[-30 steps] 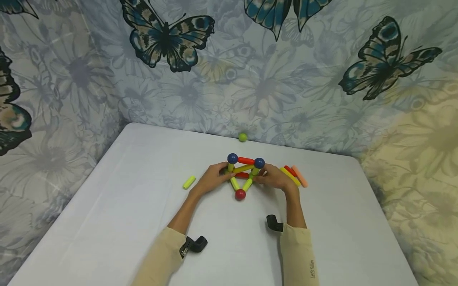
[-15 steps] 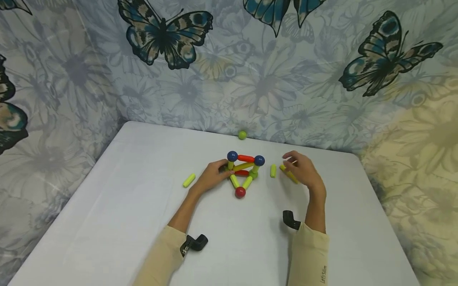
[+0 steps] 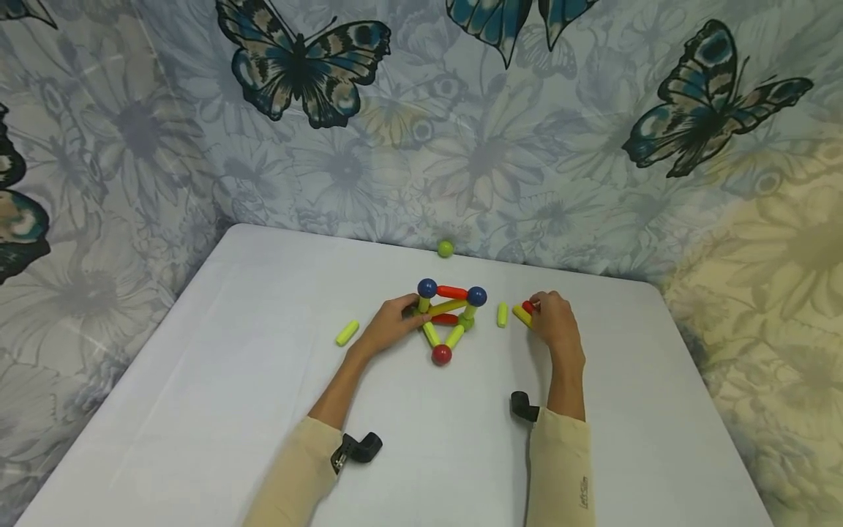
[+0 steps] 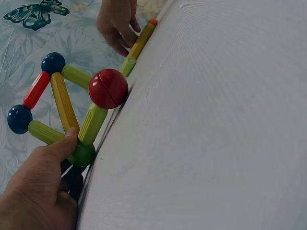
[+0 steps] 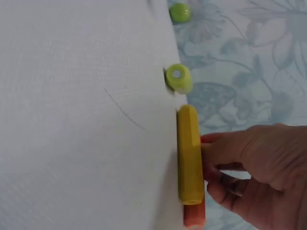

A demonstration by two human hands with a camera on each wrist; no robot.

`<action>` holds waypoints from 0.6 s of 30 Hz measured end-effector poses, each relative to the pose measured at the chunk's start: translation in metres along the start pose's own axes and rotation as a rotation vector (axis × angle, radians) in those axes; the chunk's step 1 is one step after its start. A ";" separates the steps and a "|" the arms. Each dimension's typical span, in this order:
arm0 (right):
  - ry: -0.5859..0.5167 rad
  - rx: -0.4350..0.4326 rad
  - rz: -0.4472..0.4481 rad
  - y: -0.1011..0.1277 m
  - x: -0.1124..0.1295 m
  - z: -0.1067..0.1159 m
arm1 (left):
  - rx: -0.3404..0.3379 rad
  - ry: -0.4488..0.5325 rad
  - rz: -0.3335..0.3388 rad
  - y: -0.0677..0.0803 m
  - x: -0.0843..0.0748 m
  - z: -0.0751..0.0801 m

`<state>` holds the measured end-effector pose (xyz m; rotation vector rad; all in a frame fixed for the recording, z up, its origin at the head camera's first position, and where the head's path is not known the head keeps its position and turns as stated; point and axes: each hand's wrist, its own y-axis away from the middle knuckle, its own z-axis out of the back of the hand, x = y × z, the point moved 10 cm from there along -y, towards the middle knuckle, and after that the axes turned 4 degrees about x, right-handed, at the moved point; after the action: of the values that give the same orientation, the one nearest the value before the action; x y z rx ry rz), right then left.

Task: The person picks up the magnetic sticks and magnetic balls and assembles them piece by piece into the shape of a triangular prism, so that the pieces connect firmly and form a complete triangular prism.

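My left hand (image 3: pixel 390 326) grips a ball-and-rod magnetic frame (image 4: pixel 93 124) at its left green ball (image 4: pixel 82 154), thumb against the lower end of a yellow rod (image 4: pixel 63 100). Two blue balls joined by a red rod (image 3: pixel 452 293) form the frame's top. At the front, two lime rods meet at a red ball (image 3: pixel 442 355). To the right, my right hand (image 3: pixel 556 322) has its fingers curled at a red rod (image 3: pixel 528 306), which it seems to pinch. Beside it lie a loose yellow rod (image 5: pixel 190 155) and an orange rod (image 5: pixel 194 215), partly hidden.
One lime rod (image 3: pixel 503 315) lies between the frame and my right hand, another lime rod (image 3: pixel 347 333) left of my left hand. A green ball (image 3: pixel 445 249) sits at the far edge of the white table (image 3: pixel 197 366), near the patterned wall.
My right hand let go of the frame, moved right above the loose rods, then lowered onto them with its fingers closing. My left hand stays on the frame.
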<state>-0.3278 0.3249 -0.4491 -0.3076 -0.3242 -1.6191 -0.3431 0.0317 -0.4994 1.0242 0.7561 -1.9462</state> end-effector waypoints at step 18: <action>-0.229 0.182 0.231 0.026 0.059 0.033 | 0.005 0.000 -0.001 0.000 0.002 -0.003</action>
<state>-0.3058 0.2821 -0.3950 -0.3773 -0.5859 -1.3196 -0.3429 0.0331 -0.5025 1.0273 0.7525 -1.9491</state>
